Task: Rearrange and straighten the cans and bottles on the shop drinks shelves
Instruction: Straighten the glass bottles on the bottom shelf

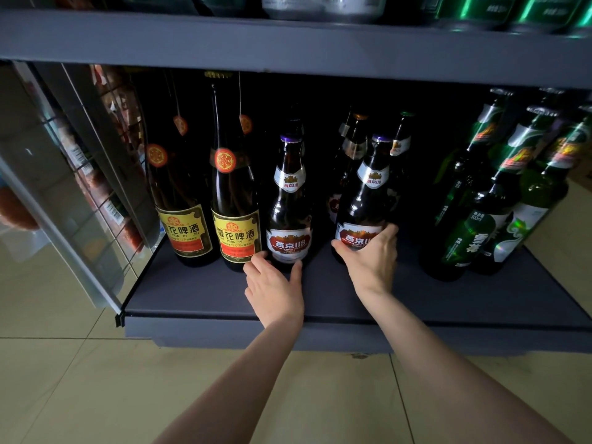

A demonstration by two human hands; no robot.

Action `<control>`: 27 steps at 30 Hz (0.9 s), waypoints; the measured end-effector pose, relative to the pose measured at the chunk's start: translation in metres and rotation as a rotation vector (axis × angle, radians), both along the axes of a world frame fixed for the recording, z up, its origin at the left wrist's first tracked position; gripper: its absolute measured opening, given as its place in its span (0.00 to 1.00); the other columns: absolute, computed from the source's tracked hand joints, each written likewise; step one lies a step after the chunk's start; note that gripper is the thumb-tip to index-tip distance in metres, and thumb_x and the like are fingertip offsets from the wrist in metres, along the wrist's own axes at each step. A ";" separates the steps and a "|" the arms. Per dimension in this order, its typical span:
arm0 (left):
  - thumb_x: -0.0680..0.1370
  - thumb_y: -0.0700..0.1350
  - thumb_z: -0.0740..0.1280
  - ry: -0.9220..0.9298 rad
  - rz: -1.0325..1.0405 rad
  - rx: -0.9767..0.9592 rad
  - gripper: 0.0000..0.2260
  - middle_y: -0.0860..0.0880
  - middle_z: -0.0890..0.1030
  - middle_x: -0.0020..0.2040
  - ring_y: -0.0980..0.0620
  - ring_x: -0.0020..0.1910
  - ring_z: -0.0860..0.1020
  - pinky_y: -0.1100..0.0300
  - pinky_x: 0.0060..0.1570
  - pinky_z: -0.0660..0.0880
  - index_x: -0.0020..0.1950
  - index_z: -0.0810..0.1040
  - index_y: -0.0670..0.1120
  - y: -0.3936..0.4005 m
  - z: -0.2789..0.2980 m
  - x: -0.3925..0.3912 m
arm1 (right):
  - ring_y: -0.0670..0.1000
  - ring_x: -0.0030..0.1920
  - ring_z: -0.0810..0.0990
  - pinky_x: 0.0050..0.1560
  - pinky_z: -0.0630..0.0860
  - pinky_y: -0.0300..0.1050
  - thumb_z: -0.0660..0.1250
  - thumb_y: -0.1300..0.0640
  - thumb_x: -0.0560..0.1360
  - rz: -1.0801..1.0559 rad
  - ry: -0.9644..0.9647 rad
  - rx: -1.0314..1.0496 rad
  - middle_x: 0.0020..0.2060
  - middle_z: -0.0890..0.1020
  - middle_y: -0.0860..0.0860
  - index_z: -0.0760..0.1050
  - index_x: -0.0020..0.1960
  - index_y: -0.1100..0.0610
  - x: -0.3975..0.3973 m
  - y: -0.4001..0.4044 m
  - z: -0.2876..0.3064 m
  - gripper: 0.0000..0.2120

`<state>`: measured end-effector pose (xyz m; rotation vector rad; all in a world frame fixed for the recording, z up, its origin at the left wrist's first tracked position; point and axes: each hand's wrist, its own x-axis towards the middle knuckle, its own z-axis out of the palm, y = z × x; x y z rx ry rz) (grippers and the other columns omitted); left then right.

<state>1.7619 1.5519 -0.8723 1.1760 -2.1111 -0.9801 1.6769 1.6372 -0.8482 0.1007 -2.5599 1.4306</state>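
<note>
A: Where are the hands sitting?

B: Both are reaching onto the bottom shelf; the left hand is cupping the base of one brown U8 bottle, thumb at the right of its foot, fingers at the left; the right hand is gripping a second U8 bottle low on its red label, fingers curling round the left side, thumb showing at the right.

A: So both are holding something?

B: The right is plainly wrapping its bottle; the left is lying narrow against its bottle's foot, thumb and fingers curving round it, though how firmly it is pinching I cannot tell.

A: And what is standing around the two grips?

B: Just left of the left hand's bottle, two tall dark bottles with yellow labels are standing upright, side by side, the nearer one almost touching the fingertips; between the two grips a bare gap of shelf is showing; behind the right hand's bottle more brown bottles are standing in the dark; well to the right of that grip, green bottles are crowding together, appearing to lean in this wide view.

A: Anything above?

B: An upper shelf is running over both hands, with cans sitting on it; a wire rack is hanging far left of the grips; a tiled floor is lying below the forearms.
</note>
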 end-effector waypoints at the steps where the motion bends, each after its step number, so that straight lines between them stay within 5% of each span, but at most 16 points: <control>1: 0.74 0.50 0.69 0.000 0.000 -0.001 0.23 0.43 0.70 0.59 0.43 0.60 0.71 0.53 0.56 0.65 0.62 0.66 0.41 0.000 0.000 0.000 | 0.59 0.60 0.73 0.55 0.73 0.50 0.78 0.53 0.64 0.001 -0.001 0.000 0.60 0.72 0.58 0.62 0.64 0.64 0.000 0.001 0.000 0.37; 20: 0.74 0.47 0.69 0.004 -0.018 0.012 0.20 0.42 0.70 0.57 0.41 0.56 0.72 0.50 0.55 0.67 0.60 0.67 0.38 -0.001 0.003 0.002 | 0.58 0.58 0.75 0.52 0.75 0.52 0.78 0.50 0.62 0.048 -0.021 0.066 0.59 0.72 0.57 0.61 0.62 0.61 0.010 0.001 0.003 0.37; 24: 0.74 0.40 0.69 0.110 -0.183 -0.086 0.14 0.50 0.68 0.50 0.49 0.47 0.72 0.51 0.51 0.72 0.56 0.70 0.40 0.002 -0.005 0.018 | 0.58 0.58 0.75 0.53 0.76 0.52 0.78 0.48 0.61 0.086 -0.033 0.094 0.59 0.72 0.55 0.61 0.62 0.60 0.014 0.005 0.002 0.38; 27: 0.75 0.42 0.68 0.060 -0.330 -0.185 0.14 0.48 0.71 0.54 0.50 0.51 0.73 0.56 0.51 0.71 0.59 0.71 0.42 0.006 -0.012 0.021 | 0.57 0.59 0.74 0.55 0.75 0.51 0.78 0.50 0.62 0.157 -0.030 0.096 0.60 0.72 0.55 0.62 0.62 0.60 0.011 0.014 0.002 0.37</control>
